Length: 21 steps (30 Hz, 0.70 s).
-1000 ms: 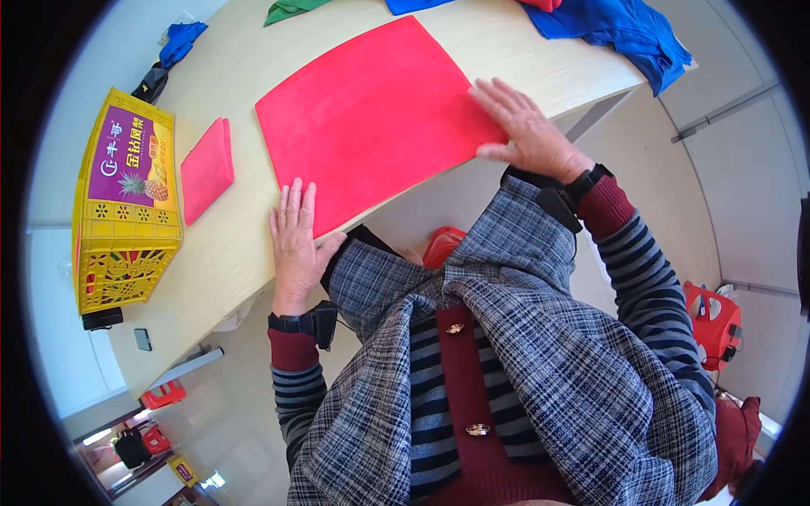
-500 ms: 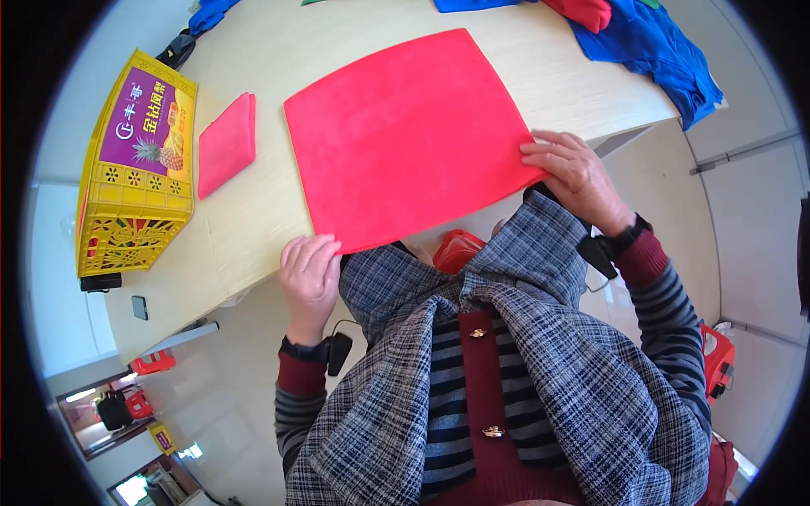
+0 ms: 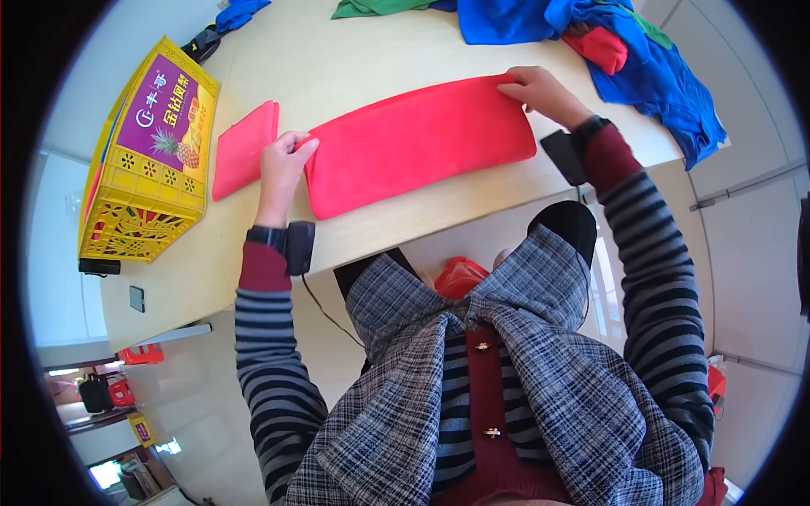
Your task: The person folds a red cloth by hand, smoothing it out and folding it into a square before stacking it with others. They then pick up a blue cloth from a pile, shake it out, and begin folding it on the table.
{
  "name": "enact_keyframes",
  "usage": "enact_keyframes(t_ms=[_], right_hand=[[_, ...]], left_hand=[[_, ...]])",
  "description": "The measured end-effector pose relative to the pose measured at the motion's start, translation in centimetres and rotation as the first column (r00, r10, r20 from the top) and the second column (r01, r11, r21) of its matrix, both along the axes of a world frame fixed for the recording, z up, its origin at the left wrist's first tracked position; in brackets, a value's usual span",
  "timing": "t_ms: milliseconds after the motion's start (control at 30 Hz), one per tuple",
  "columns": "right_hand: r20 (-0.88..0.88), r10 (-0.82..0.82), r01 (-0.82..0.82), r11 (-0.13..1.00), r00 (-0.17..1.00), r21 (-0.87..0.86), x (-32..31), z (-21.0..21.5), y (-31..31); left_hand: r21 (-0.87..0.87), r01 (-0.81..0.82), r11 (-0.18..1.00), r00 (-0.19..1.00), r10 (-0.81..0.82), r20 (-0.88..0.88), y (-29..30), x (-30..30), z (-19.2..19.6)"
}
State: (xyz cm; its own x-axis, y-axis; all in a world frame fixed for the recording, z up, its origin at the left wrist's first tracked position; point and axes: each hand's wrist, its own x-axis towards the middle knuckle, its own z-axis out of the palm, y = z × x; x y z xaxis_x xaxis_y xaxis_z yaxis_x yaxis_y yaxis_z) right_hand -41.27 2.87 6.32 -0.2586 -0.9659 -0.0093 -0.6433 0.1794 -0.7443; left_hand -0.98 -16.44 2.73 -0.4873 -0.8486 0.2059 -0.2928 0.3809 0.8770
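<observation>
From the head camera, looking down, a red cloth (image 3: 419,142) lies on the pale table (image 3: 354,63) as a long band, folded in half once by the look of it, with its doubled edge toward the person. The left hand (image 3: 283,164) rests at the band's left end, fingers together and pinching the corner layers against the table. The right hand (image 3: 540,91) is at the far right corner, fingers curled down on the upper edge and pressing or gripping it; whether the thumb is under the cloth I cannot tell. So the cloth sits between the two hands, stretched flat from one to the other.

Judging by this, one fold is done and the edges are being lined up; further folds to bring it down to a small size look to be left. Just left of the left hand lies a small folded red cloth (image 3: 243,149), already finished to a neat rectangle. Beyond the right hand a heap of unfolded cloths (image 3: 641,59), mostly blue with bits of red and green, waits on the table.

Further left of the left hand stands a yellow plastic crate (image 3: 126,221) with open lattice sides. On top of it lies a purple rectangular label with a pineapple picture and printed characters, framed in yellow.
</observation>
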Motion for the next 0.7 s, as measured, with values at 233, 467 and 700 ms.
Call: enact_keyframes(t_ms=[233, 467, 700], right_hand=[[-0.094, -0.200, 0.202, 0.979, 0.975, 0.015, -1.4, -4.5, -2.9], [0.210, -0.332, 0.333, 0.942, 0.920, 0.030, 1.5, -3.2, 1.0], [-0.042, -0.388, 0.376, 0.912, 0.921, -0.163, 5.8, -4.9, 5.6]], left_hand=[[0.004, -0.055, 0.998, 0.990, 0.054, 0.132, -3.1, -2.2, -3.1], [0.108, -0.078, 0.991, 0.997, 0.077, 0.013, -1.3, -0.2, -4.0], [-0.081, -0.218, 0.973, 0.952, 0.230, 0.199, 7.6, 0.6, -1.5]])
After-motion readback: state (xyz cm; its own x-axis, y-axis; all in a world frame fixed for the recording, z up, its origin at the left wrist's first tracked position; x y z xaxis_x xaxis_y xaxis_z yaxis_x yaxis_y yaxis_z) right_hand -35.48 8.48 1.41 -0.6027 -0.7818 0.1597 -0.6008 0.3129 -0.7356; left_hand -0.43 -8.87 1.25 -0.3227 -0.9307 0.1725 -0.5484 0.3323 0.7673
